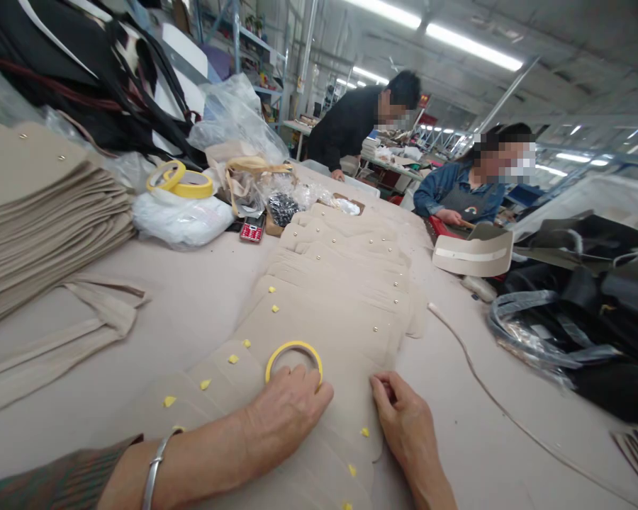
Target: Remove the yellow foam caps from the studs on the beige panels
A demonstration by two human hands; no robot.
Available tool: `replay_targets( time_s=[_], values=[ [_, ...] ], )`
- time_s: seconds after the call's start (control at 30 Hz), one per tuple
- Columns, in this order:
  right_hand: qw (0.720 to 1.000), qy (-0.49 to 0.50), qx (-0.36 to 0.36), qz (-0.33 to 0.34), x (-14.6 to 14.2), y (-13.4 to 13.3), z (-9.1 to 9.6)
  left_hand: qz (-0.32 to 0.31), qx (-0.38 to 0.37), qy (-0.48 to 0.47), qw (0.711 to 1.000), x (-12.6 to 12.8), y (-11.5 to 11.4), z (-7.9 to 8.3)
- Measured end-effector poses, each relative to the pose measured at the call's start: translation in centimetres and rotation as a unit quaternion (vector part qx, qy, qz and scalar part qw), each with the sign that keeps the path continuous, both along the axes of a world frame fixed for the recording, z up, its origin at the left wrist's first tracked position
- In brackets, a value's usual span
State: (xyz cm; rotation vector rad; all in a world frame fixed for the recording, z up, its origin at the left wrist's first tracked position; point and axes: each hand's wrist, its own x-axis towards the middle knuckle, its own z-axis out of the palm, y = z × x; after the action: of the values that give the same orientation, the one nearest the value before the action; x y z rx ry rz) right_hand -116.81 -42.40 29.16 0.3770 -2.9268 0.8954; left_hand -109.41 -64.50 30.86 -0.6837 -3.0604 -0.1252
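My left hand [290, 404] is closed on a roll of yellow tape [295, 346], which stands partly on edge above the beige panels [324, 301]. Its fingers cover the roll's near side. To the right, my right hand [404, 411] has thumb and fingertips pinched together at the right edge of a panel; whatever is between them is too small to make out. The panels overlap in a long row across the table. Small yellow tape bits [233, 359] sit along their left side, and a few more lie on the right. Small metal studs [375, 329] dot the farther panels.
A tall stack of beige pieces [42, 227] stands at left above fabric straps [96, 319]. More tape rolls [194, 185] rest on a white plastic bag [183, 219]. A cord [489, 389] crosses the table at right, near black bags [606, 319]. Two people work beyond.
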Motion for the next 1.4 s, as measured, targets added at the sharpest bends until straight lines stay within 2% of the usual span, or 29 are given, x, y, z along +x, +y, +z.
replay_targets(
  time_s=[0.1,0.2,0.33,0.4,0.5,0.53,0.6,0.67,0.77,0.93,1.07,1.2,1.27,1.33,1.4],
  values=[
    [0.999,0.010,-0.005,0.031,0.3,0.2,-0.2,0.036,0.009,-0.041,0.998,0.4,0.7,1.0],
    [0.995,0.003,-0.011,0.099,0.7,0.4,0.0,0.051,0.014,-0.062,0.997,1.2,1.5,1.8],
    [0.984,-0.031,-0.025,0.174,1.1,0.7,0.5,-0.013,0.052,-0.037,0.998,1.5,1.6,2.2],
    [0.986,-0.048,-0.075,0.139,1.1,0.8,0.7,-0.047,0.082,-0.009,0.995,1.1,1.1,2.3],
    [0.978,-0.067,-0.192,0.038,1.3,0.7,1.3,-0.060,0.144,0.039,0.987,-0.1,0.1,2.2],
    [0.972,-0.073,-0.223,0.026,1.4,0.5,1.6,-0.064,0.168,0.056,0.982,-0.4,-0.2,2.1],
    [0.963,-0.070,-0.253,0.055,2.0,-0.3,2.5,-0.076,0.219,0.097,0.968,-0.8,-0.5,1.8],
    [0.959,-0.038,-0.255,0.121,2.6,-1.3,3.4,-0.088,0.258,0.133,0.953,-1.0,-0.5,1.6],
    [0.950,0.035,-0.243,0.194,3.4,-2.8,4.3,-0.085,0.276,0.163,0.943,-0.9,-0.2,1.6],
    [0.946,0.116,-0.200,0.226,3.6,-3.8,3.9,-0.082,0.285,0.160,0.941,-0.8,0.3,1.8],
    [0.948,0.196,-0.155,0.198,3.8,-3.9,3.2,-0.087,0.300,0.093,0.945,-0.8,0.3,2.1],
    [0.946,0.238,-0.135,0.174,4.4,-4.3,3.2,-0.061,0.261,0.053,0.962,-1.0,-0.1,2.2],
    [0.957,0.185,-0.174,0.138,4.6,-4.6,3.4,-0.050,0.247,0.071,0.965,-1.1,-0.1,2.4],
    [0.964,0.061,-0.250,0.073,4.3,-4.9,3.6,-0.056,0.242,0.116,0.962,-1.1,0.1,2.8],
    [0.939,-0.074,-0.336,0.003,3.5,-4.7,3.6,-0.081,0.242,0.162,0.953,-1.1,0.5,3.2]
  ],
)
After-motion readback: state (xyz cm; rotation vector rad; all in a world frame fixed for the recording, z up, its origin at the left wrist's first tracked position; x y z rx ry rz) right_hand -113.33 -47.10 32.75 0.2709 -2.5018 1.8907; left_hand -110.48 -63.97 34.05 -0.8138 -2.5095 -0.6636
